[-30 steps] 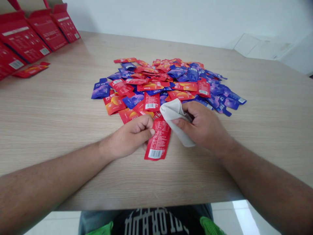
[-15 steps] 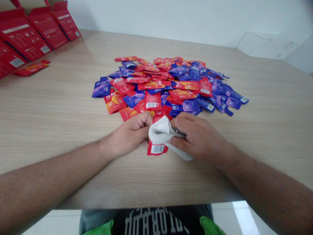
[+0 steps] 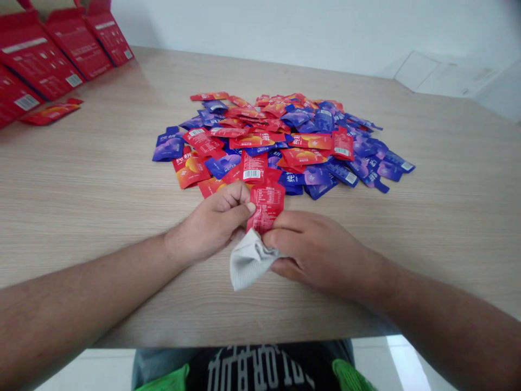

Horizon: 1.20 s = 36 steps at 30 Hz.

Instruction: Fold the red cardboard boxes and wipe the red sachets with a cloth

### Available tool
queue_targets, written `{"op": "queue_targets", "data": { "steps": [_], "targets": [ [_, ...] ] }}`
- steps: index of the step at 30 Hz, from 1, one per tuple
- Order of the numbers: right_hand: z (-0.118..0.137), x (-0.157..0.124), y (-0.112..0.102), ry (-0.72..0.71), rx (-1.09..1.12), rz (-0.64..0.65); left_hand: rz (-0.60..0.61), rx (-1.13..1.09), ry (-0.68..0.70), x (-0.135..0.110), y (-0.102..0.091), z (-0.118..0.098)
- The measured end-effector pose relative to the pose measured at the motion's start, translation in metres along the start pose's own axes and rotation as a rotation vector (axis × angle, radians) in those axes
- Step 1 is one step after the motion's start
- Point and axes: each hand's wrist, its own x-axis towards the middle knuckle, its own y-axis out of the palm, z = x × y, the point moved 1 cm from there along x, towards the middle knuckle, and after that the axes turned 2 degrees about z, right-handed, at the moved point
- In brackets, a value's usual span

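My left hand (image 3: 215, 220) pinches the left side of a red foil sachet (image 3: 266, 203), which stands up over the table with its printed back showing. My right hand (image 3: 313, 250) grips a crumpled white cloth (image 3: 249, 262) against the sachet's lower end, hiding that end. Just beyond my fingers lies a large, loose pile of red and blue sachets (image 3: 280, 136), and the held sachet's top overlaps its near edge.
Several red cardboard boxes (image 3: 40, 60) stand at the far left corner of the light wood table (image 3: 81, 179), with a red sachet (image 3: 51, 113) lying beside them. A white wall (image 3: 285, 32) rises behind the table. My lap shows below its near edge.
The white cloth has slid down and left to the sachet's lower end. My right hand has moved down with it, and the sachet's printed back now shows above the cloth.
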Motion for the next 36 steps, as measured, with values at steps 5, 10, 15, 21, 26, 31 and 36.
{"op": "queue_targets", "data": {
  "steps": [5, 10, 15, 21, 26, 31, 36],
  "targets": [
    [0.002, -0.001, 0.001, 0.071, -0.007, -0.044, -0.025, -0.029, 0.020, -0.001, 0.001, -0.002],
    [-0.007, -0.002, 0.000, 0.024, 0.028, 0.021, 0.027, 0.027, 0.023, 0.000, -0.003, -0.001],
    [-0.026, -0.002, -0.007, 0.146, 0.086, -0.219, 0.097, 0.123, 0.023, 0.001, -0.007, 0.002],
    [-0.030, -0.002, -0.014, 0.193, 0.060, -0.313, 0.218, 0.192, 0.037, -0.002, -0.008, 0.002],
    [-0.031, -0.002, -0.015, 0.144, 0.084, -0.249, 0.258, 0.264, 0.020, -0.002, -0.008, 0.000],
    [-0.035, -0.001, -0.015, 0.253, 0.048, -0.366, 0.235, 0.223, 0.063, -0.001, -0.010, 0.001],
    [-0.033, -0.001, -0.012, 0.135, 0.100, -0.219, 0.246, 0.280, 0.065, -0.001, -0.009, -0.001]
  ]
}}
